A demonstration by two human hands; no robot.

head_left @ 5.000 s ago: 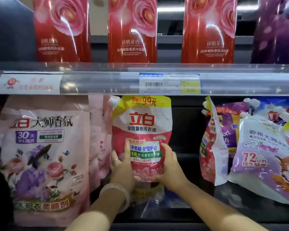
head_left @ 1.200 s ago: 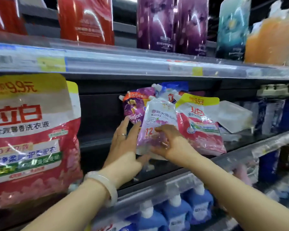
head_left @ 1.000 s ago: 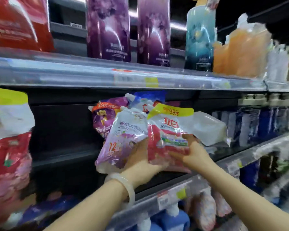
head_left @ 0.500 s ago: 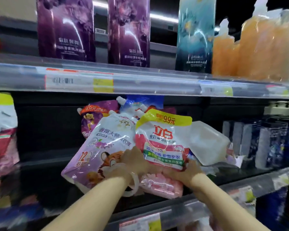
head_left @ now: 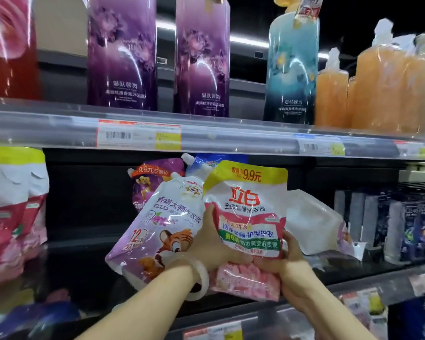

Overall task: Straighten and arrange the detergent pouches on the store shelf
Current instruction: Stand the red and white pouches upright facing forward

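Note:
A red and white detergent pouch (head_left: pixel 249 209) with a yellow 9.9 top stands upright at the middle shelf's front, held from both sides. My left hand (head_left: pixel 212 244) grips its left edge and my right hand (head_left: pixel 286 261) cups its lower right corner. To its left a lilac pouch (head_left: pixel 162 224) with a tiger picture leans left against my left hand. Behind them stand a purple Comfort pouch (head_left: pixel 145 187) and a blue pouch (head_left: pixel 207 163), mostly hidden. A white pouch (head_left: pixel 309 224) lies slumped to the right.
Red and white pouches (head_left: pixel 13 207) stand at the far left of the shelf (head_left: pixel 378 271). Dark blue packs (head_left: pixel 402 224) line the right. Above, the upper shelf rail (head_left: pixel 206 137) carries purple, teal and orange bottles. A dark gap lies between the left pouches and the held group.
Both hands left the red pouch at the left and moved right to the jumbled group. They took the red and white pouch there and have raised it upright.

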